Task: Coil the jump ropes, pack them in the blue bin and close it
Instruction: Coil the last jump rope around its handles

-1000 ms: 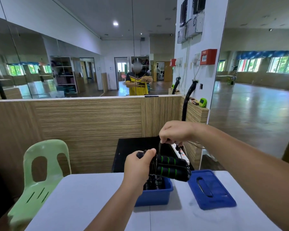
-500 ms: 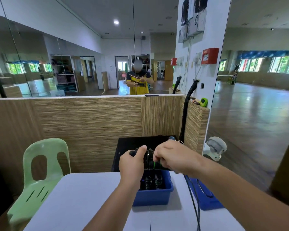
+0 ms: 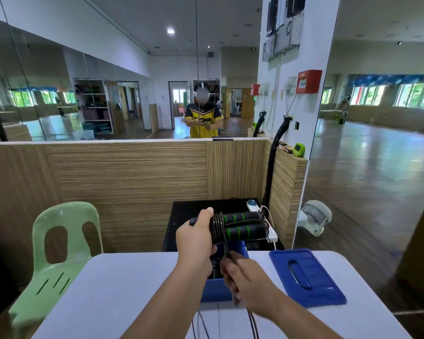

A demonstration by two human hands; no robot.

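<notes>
The fingers (image 3: 207, 214) of the left hand (image 3: 194, 243) curl tight round the near ends of a jump rope's black foam handles with green bands (image 3: 242, 227), held level above the open blue plastic bin (image 3: 214, 291). Black cord (image 3: 218, 228) is wound in a snug coil around the handles, just beside the hand. Directly below, the right hand (image 3: 251, 281) grips the loose run of the same cord, fingers clamped on it, and the slack drops past the near edge of the white bench (image 3: 113, 289). More dark coiled rope lies inside the bin, partly hidden by both wrists. The flat blue bin lid (image 3: 306, 277), with a slot handle, lies on the bench to the right of the bin, apart from it. A pale green plastic chair (image 3: 59, 243) stands at the bench's left. Behind, a black cabinet (image 3: 181, 216) carries a white power strip (image 3: 272, 237), backed by wood-grain panelling (image 3: 127, 172) and a wall mirror (image 3: 108, 94) reflecting a person in a yellow-and-black shirt.
</notes>
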